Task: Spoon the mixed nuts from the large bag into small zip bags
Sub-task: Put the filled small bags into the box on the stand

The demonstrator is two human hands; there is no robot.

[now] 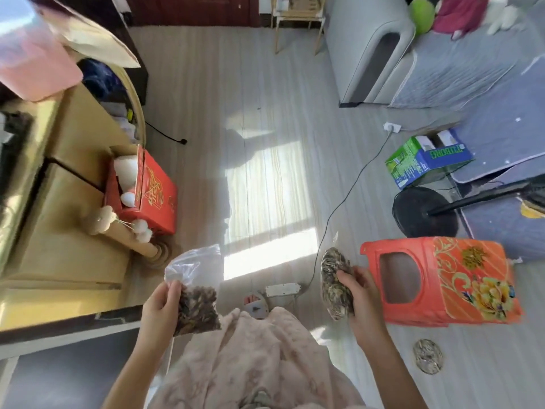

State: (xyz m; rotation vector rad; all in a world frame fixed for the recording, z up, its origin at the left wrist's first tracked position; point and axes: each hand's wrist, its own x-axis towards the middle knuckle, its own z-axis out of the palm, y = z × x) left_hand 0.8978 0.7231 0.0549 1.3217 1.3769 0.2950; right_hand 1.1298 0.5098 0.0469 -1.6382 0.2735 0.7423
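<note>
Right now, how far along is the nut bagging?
One filled bag already lies on the floor. The right hand holds another full bag; the left hand holds a partly filled, open bag. No large bag or spoon shows, so what is left is unclear.

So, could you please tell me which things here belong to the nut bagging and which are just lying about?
Job:
- left hand gripping a part-filled zip bag
- right hand gripping a packed bag
- filled bag on the floor

Lying about:
- orange stool
- red box
- green and blue carton
- fan base
</note>
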